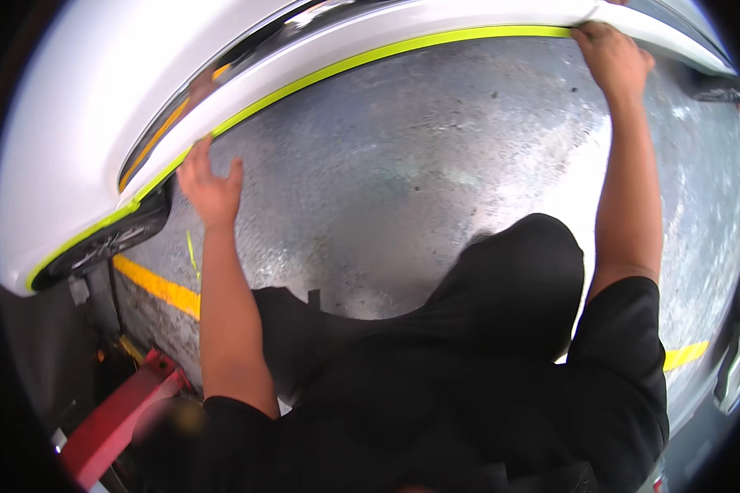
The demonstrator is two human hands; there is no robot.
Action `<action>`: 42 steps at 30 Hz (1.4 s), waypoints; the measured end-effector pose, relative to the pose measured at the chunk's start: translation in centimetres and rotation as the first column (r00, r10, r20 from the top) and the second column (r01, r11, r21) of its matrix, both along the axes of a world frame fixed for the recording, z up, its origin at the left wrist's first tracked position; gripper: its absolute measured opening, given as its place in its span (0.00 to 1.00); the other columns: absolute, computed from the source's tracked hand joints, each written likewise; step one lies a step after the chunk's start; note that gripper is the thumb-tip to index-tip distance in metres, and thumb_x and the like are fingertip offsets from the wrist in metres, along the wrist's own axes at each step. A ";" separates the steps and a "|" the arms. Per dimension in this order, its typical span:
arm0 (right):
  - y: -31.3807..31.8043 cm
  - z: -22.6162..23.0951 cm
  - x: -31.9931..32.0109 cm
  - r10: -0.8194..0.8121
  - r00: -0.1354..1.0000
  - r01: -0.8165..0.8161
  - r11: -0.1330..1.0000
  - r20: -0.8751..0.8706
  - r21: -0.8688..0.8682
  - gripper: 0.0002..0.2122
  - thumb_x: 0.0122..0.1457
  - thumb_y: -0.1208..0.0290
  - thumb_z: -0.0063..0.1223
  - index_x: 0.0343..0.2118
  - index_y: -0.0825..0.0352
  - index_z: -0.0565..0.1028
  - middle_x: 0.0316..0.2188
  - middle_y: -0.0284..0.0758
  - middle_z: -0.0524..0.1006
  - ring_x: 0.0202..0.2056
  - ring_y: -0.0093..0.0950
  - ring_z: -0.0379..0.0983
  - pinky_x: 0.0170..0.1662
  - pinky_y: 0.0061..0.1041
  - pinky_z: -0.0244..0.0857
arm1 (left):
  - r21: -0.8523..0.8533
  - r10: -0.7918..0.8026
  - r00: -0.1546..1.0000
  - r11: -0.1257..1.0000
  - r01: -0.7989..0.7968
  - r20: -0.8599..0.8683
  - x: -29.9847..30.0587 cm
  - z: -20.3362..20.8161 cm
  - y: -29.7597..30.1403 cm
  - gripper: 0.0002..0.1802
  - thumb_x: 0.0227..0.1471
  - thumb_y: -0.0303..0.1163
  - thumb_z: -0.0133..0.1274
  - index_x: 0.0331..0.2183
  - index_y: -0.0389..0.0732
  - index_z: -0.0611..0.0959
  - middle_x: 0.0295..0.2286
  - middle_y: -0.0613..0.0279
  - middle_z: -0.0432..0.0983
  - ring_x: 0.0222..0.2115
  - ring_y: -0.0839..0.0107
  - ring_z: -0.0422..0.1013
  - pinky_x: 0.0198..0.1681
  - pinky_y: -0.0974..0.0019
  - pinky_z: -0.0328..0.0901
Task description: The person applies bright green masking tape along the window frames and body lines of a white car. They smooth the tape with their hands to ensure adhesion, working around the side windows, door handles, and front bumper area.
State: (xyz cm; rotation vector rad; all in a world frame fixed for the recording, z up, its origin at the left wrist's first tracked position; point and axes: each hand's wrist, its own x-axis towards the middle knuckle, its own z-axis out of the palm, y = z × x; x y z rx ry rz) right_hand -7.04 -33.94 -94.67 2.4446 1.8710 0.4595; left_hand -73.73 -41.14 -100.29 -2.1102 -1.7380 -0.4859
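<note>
A bright yellow-green tape [386, 51] runs along the lower side edge of a white car [74, 123] and on around the wheel arch at the left. My left hand [209, 187] reaches up to the strip near that wheel, fingertips touching its lower edge and thumb held apart. Far to the right, where the visible strip ends, my right hand [612, 62] has its fingers curled in on the tape against the car's sill. The right fingertips are partly hidden by the hand itself.
The car's dark wheel [99, 246] sits left of my left hand. A red metal beam [115, 427] stands at lower left. A yellow line [160, 287] and a thin yellow-green scrap [192, 251] lie on the grey floor. Another vehicle [738, 361] is at the right edge.
</note>
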 end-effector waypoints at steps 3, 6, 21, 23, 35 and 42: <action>-0.2 0.4 -0.1 -0.044 0.999 0.044 0.997 0.009 -0.059 0.19 0.69 0.41 0.52 0.52 0.42 0.85 0.47 0.31 0.87 0.52 0.35 0.83 0.54 0.52 0.65 | 0.015 0.033 0.999 0.999 -0.034 0.036 1.3 -0.6 0.1 0.42 0.44 0.43 0.74 0.61 0.50 0.78 0.57 0.57 0.75 0.62 0.55 0.68 0.68 0.39 0.55; -0.6 1.4 0.1 -0.091 0.996 0.091 0.989 0.003 -0.119 0.20 0.69 0.42 0.51 0.55 0.43 0.83 0.52 0.31 0.85 0.55 0.34 0.81 0.55 0.43 0.69 | 0.024 0.030 0.995 0.999 -0.032 0.094 1.7 -0.6 -0.3 0.41 0.44 0.45 0.74 0.60 0.50 0.79 0.57 0.55 0.75 0.62 0.54 0.67 0.68 0.38 0.55; -4.1 -0.5 4.5 0.070 0.998 -0.070 0.994 0.010 0.083 0.17 0.71 0.44 0.51 0.48 0.48 0.83 0.43 0.26 0.85 0.50 0.32 0.81 0.50 0.36 0.71 | 0.011 0.081 0.990 0.996 -0.083 0.112 2.5 -1.1 -0.8 0.43 0.44 0.50 0.74 0.62 0.59 0.81 0.58 0.59 0.71 0.64 0.59 0.64 0.71 0.32 0.50; -2.9 -0.8 4.3 0.036 0.999 -0.036 0.997 0.002 0.071 0.17 0.71 0.43 0.50 0.48 0.47 0.83 0.45 0.26 0.85 0.51 0.32 0.81 0.49 0.37 0.71 | 0.022 0.072 0.992 0.997 -0.075 0.108 2.6 -1.0 -0.9 0.42 0.43 0.51 0.74 0.62 0.61 0.82 0.58 0.59 0.71 0.64 0.59 0.64 0.70 0.32 0.50; -0.5 -0.4 2.3 -0.033 0.999 0.032 0.999 0.038 0.006 0.19 0.72 0.41 0.46 0.53 0.45 0.81 0.51 0.25 0.84 0.54 0.33 0.81 0.50 0.40 0.72 | 0.027 0.090 0.991 0.995 -0.094 0.099 3.6 -1.0 -0.9 0.39 0.44 0.54 0.74 0.60 0.70 0.83 0.57 0.52 0.69 0.62 0.52 0.65 0.66 0.32 0.51; 0.0 -0.2 1.9 -0.021 1.000 0.021 1.000 0.007 0.000 0.20 0.71 0.41 0.47 0.54 0.44 0.81 0.53 0.27 0.84 0.55 0.35 0.80 0.53 0.42 0.72 | 0.032 0.069 0.991 0.997 -0.073 0.112 4.5 -0.8 -0.6 0.39 0.43 0.55 0.74 0.59 0.71 0.83 0.58 0.44 0.67 0.60 0.47 0.65 0.64 0.34 0.54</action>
